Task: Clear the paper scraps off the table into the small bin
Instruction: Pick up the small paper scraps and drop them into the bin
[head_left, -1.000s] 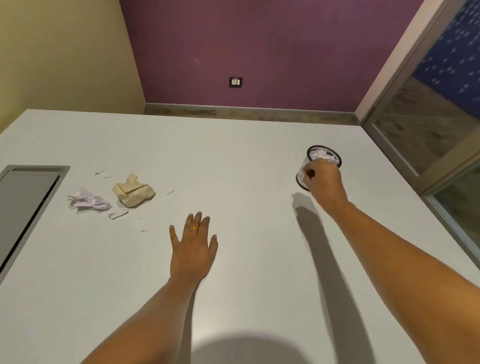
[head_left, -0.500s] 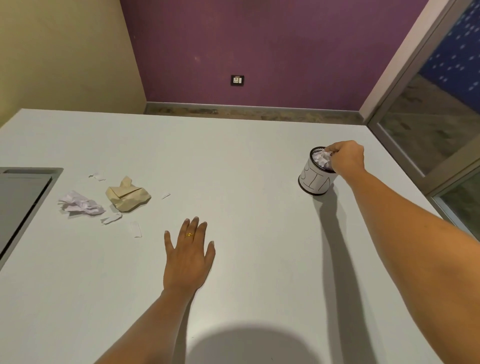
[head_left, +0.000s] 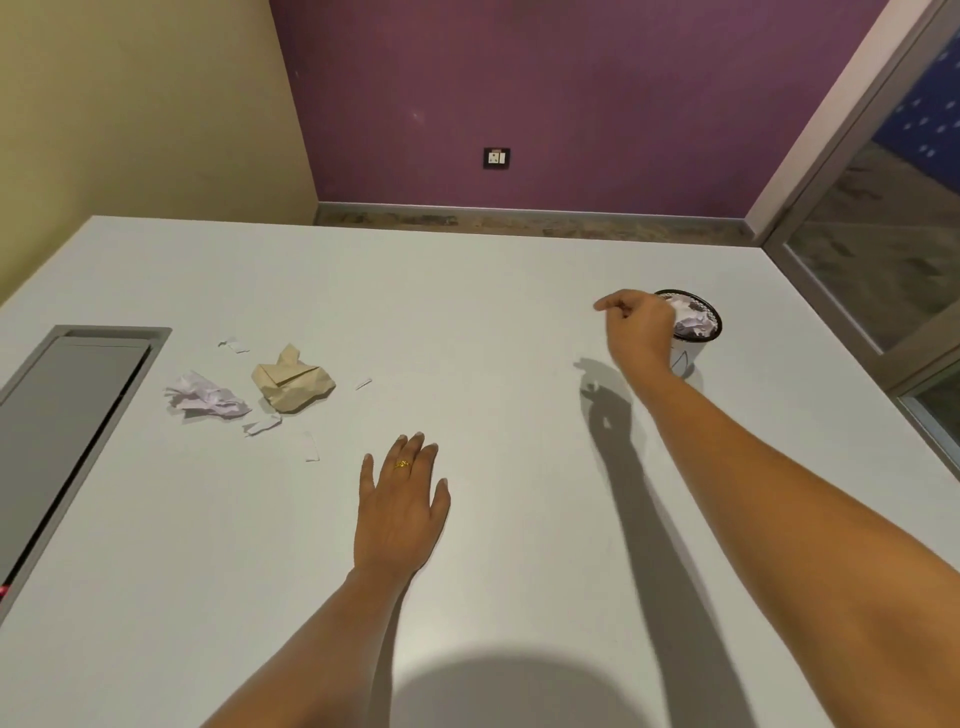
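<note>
A small white bin with a dark rim (head_left: 696, 343) stands at the table's right side, with crumpled white paper inside it. My right hand (head_left: 636, 325) hovers just left of the bin, above the table, fingers loosely curled and nothing visible in them. My left hand (head_left: 402, 506) lies flat on the white table (head_left: 493, 291), fingers spread, a gold ring on one finger. To the left lie a crumpled tan paper (head_left: 292, 380), a crumpled white paper (head_left: 205, 397) and several small white scraps (head_left: 311, 447).
A grey recessed panel (head_left: 62, 410) is set into the table at the far left. A glass door frame (head_left: 852, 218) runs along the right side. The table's far edge meets a purple wall with a socket (head_left: 497, 158).
My right hand has pulled back from over the bin's opening to its left side. My left hand stays flat on the table.
</note>
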